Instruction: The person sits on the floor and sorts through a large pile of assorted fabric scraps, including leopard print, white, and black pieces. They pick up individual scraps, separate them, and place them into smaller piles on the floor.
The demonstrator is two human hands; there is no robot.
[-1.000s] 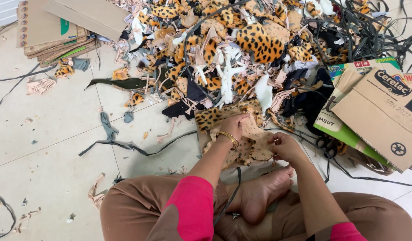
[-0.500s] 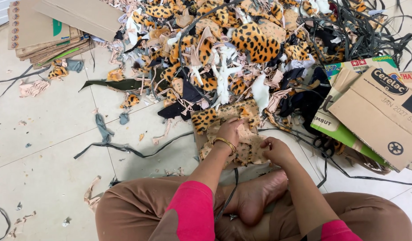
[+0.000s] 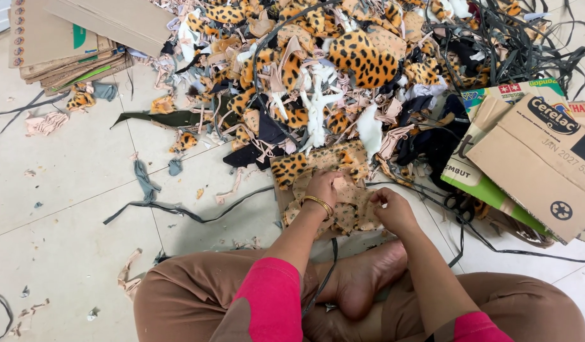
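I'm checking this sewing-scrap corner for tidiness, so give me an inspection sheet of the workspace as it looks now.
Surface: pale tiled floor, dotted with small scraps.
Job's things: flat beige leopard-spotted fabric piece lying under both hands.
Clutter: big heap of leopard-print, cream and black fabric offcuts; stack of flattened brown cardboard at top left; printed cardboard cartons at right; black-handled scissors beside the cartons.
Grippers: left hand with gold bangle presses on the fabric; right hand pinches its edge.
Cables: none; long dark fabric strips trail across the floor.
Surroundings: nothing seen beyond the floor.
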